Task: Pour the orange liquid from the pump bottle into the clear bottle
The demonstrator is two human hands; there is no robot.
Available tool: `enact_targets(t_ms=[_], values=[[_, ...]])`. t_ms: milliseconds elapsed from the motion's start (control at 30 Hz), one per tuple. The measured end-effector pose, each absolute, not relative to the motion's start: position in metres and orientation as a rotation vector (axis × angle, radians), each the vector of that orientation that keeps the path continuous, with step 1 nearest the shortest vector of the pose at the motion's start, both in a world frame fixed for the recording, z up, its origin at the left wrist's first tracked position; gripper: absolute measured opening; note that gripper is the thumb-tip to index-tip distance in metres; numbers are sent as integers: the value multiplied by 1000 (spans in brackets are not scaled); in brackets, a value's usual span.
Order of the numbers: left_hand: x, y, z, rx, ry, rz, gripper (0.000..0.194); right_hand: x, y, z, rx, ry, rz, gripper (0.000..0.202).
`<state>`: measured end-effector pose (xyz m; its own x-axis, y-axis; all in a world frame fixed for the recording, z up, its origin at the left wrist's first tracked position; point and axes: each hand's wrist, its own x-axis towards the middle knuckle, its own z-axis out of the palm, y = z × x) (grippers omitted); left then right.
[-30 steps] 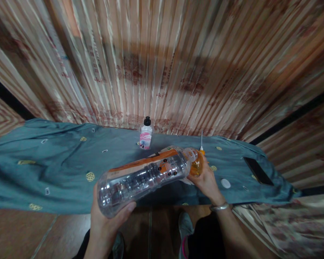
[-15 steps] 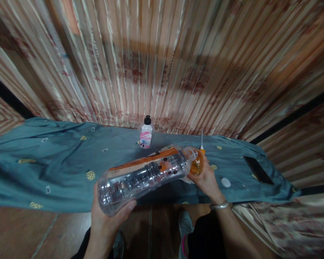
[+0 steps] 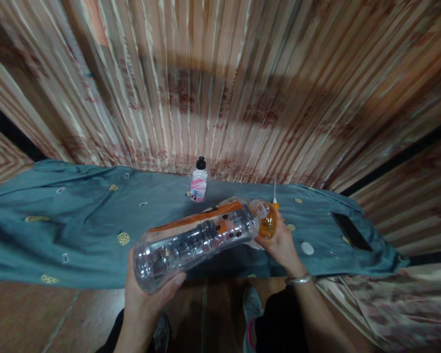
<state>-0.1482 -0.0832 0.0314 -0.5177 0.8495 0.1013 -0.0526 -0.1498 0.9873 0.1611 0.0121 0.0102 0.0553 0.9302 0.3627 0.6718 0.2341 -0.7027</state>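
A large clear plastic bottle [image 3: 194,245] with an orange and white label lies tilted in the air, its neck lower right of centre and pointing right. My left hand [image 3: 150,289] is wrapped round its base, thumb along the near side. At the other end, my right hand [image 3: 279,240] grips a small clear bottle [image 3: 267,223] holding amber liquid. The big bottle's mouth meets the top of this small bottle; the exact contact is hard to make out. Whether liquid is flowing cannot be seen. Part of the small bottle is hidden behind my fingers.
A bottle with a black cap and pink label [image 3: 198,184] stands at the back. Behind my right hand lies a screwdriver-like tool [image 3: 275,193]. A white round cap [image 3: 307,248] and a dark phone [image 3: 351,231] rest on the teal cloth [image 3: 91,211]. Striped curtains [image 3: 213,98] hang behind.
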Motion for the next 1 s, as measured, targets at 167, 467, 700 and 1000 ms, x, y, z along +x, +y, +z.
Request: enact_targets(t_ms=[167,467,700,1000], values=[[-147,-86,37,916,1432,1715,86,161,12,9,-1501,-1676,396,96],[-146,-86,36,896,1439,1705,88,162,13,8,-1504,-1681,385,96],[-146,-84,35,933,1448,1716,83,162,12,9,-1499,-1673,399,96],[-146,-85,34,880,1447,1705,89,162,12,10,-1499,-1670,417,94]])
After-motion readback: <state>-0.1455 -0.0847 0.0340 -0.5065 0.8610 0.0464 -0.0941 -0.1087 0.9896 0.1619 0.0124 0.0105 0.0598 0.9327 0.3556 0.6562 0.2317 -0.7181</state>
